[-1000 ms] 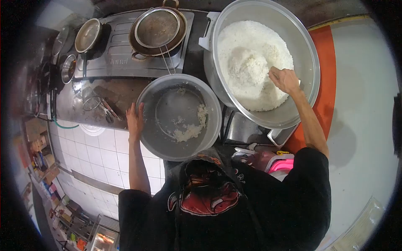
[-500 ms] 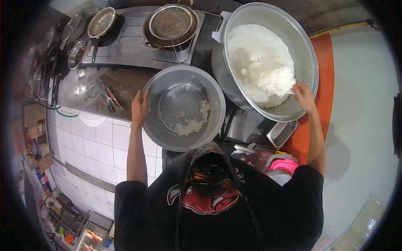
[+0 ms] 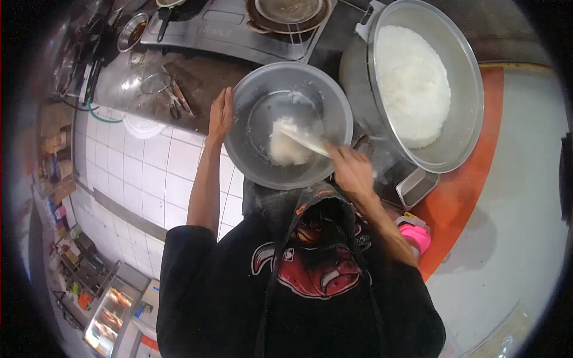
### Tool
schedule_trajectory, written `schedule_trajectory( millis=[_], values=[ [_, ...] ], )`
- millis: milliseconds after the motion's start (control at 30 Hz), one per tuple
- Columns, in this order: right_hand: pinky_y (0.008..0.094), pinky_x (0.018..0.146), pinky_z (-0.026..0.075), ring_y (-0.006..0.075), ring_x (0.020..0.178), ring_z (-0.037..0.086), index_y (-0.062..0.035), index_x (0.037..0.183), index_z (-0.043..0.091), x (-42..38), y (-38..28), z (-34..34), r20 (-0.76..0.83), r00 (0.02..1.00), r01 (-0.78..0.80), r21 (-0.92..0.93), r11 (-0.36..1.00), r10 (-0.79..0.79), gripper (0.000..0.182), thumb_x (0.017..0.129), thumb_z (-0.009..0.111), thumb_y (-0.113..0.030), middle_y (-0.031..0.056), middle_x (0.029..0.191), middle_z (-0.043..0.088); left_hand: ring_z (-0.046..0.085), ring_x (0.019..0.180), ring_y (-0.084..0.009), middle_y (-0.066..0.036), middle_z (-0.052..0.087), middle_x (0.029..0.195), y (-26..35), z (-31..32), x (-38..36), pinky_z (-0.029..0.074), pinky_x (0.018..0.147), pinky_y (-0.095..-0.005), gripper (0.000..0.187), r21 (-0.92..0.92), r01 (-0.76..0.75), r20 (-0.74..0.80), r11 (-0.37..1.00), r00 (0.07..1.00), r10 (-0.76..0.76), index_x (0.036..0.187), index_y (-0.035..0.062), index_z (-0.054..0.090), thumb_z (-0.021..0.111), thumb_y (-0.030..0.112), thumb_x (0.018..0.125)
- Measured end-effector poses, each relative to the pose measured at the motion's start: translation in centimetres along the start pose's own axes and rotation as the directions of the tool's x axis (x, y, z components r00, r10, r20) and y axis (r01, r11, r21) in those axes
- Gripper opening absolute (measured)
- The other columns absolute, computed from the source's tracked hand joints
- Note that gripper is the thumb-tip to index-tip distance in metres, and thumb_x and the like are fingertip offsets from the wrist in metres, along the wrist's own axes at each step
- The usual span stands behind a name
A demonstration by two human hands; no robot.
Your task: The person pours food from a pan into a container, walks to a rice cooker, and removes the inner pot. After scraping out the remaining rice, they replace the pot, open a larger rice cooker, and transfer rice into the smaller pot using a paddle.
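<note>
A grey round basin (image 3: 253, 95) sits in front of my body with rice (image 3: 286, 149) on its bottom. My left hand (image 3: 221, 113) lies against the basin's left outer side, its fingers stretched out. In my right hand (image 3: 353, 172) is a pale rice paddle (image 3: 309, 143), slanting over the near right rim with its blade at the rice. Motion blurs the paddle and the rice around it. To the right, a large tilted metal pot (image 3: 468, 119) holds a big mound of white rice (image 3: 412, 83).
A gas stove (image 3: 221, 27) with pans stands behind the basin. Scissors (image 3: 174, 104) and a wire strainer (image 3: 155, 83) lie on the counter to the left. Below the pot are a small metal tray (image 3: 416, 187) and a pink item (image 3: 413, 237).
My right hand has moved left from the pot to the basin with the paddle, and rice now lies at the blade. My left hand stays beside the basin. The view has shifted.
</note>
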State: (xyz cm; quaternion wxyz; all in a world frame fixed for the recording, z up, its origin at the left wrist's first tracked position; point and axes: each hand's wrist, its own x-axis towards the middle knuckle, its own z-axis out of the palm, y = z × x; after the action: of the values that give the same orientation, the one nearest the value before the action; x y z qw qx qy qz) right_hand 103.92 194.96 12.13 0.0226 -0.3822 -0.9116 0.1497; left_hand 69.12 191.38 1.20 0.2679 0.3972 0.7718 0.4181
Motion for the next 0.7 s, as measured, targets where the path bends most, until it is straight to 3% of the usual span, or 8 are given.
schedule_trajectory(
  millis=[200,300,400,467,533,600,667,700],
  values=[
    [0.0398,0.068,0.052,0.0298,0.079,0.067,-0.0112,0.114,0.061,0.3,0.3,-6.4,0.259,0.920,-0.365,0.300,0.881,0.292,0.027,0.089,0.057,-0.020,0.0157,0.095,0.067,0.055,0.080,-0.0405,-0.025,0.058,0.083,-0.4,-0.2,-0.1,0.041,0.073,-0.0437,0.052,-0.003,0.029,-0.032,1.000,0.999,-0.029,0.092,-0.0045,0.053,0.033,0.043,0.100],
    [0.0235,0.050,0.039,0.0069,0.056,0.049,-0.0027,0.109,0.063,-0.5,4.3,-13.2,0.377,0.805,-0.585,0.631,0.509,0.458,0.029,0.091,0.060,-0.025,-0.0020,0.069,0.058,0.055,0.077,-0.0386,-0.025,0.056,0.082,0.1,-0.1,0.0,0.041,0.072,-0.0428,0.051,-0.013,0.032,-0.029,0.999,0.999,-0.032,0.091,-0.0045,0.052,0.035,0.042,0.100],
    [0.0196,0.046,0.030,0.0031,0.051,0.039,-0.0066,0.103,0.063,-1.1,8.6,-18.1,0.321,0.763,-0.538,0.797,0.276,0.561,0.031,0.094,0.055,-0.035,-0.0059,0.063,0.048,0.053,0.075,-0.0362,-0.025,0.055,0.081,-0.1,0.5,0.0,0.041,0.072,-0.0417,0.049,0.036,-0.034,-0.097,0.999,0.995,0.038,0.091,-0.0046,0.051,0.036,0.041,0.100],
    [0.0214,0.046,0.033,0.0048,0.052,0.041,-0.0064,0.100,0.062,-0.3,11.6,-20.5,0.245,0.700,-0.570,0.757,0.319,0.671,0.033,0.094,0.054,-0.038,-0.0050,0.064,0.048,0.053,0.074,-0.0354,-0.025,0.055,0.081,0.5,0.4,-0.1,0.041,0.071,-0.0414,0.049,0.084,-0.076,-0.147,0.994,0.985,0.088,0.091,-0.0049,0.051,0.037,0.041,0.100],
    [0.0223,0.050,0.037,0.0054,0.057,0.044,-0.0033,0.099,0.061,-0.6,19.6,-19.9,0.101,0.746,-0.548,0.654,0.522,0.658,0.037,0.094,0.053,-0.039,-0.0025,0.065,0.049,0.048,0.122,-0.0359,-0.026,0.053,0.128,2.2,-0.7,0.1,0.035,0.102,-0.0371,0.065,0.133,0.218,0.089,0.967,0.969,-0.231,0.128,-0.0100,0.047,0.037,0.046,0.098],
    [0.0316,0.060,0.047,0.0157,0.068,0.059,-0.0030,0.103,0.060,1.0,26.4,-19.9,0.065,0.746,-0.647,0.309,0.697,0.663,0.042,0.094,0.048,-0.043,0.0061,0.073,0.060,0.051,0.118,-0.0345,-0.025,0.055,0.124,1.8,-0.8,0.4,0.036,0.100,-0.0359,0.063,0.115,0.184,0.118,0.976,0.973,-0.198,0.126,-0.0100,0.049,0.037,0.046,0.098],
    [0.0439,0.072,0.050,0.0312,0.084,0.066,-0.0071,0.108,0.060,3.1,31.5,-18.3,-0.260,0.723,-0.689,-0.203,0.696,0.640,0.046,0.094,0.042,-0.047,0.0152,0.089,0.067,0.053,0.114,-0.0332,-0.023,0.058,0.121,1.1,-0.6,0.4,0.037,0.098,-0.0348,0.062,0.100,0.161,0.137,0.982,0.975,-0.174,0.123,-0.0099,0.050,0.038,0.045,0.099],
    [0.0439,0.072,0.050,0.0312,0.084,0.066,-0.0071,0.108,0.060,4.4,33.6,-17.5,-0.267,0.721,-0.691,-0.204,0.694,0.639,0.046,0.094,0.042,-0.047,0.0152,0.089,0.067,0.053,0.112,-0.0377,-0.026,0.057,0.117,0.6,-0.5,0.4,0.038,0.096,-0.0380,0.058,0.104,0.143,0.129,0.984,0.979,-0.156,0.120,-0.0092,0.051,0.037,0.043,0.099]
  ],
)
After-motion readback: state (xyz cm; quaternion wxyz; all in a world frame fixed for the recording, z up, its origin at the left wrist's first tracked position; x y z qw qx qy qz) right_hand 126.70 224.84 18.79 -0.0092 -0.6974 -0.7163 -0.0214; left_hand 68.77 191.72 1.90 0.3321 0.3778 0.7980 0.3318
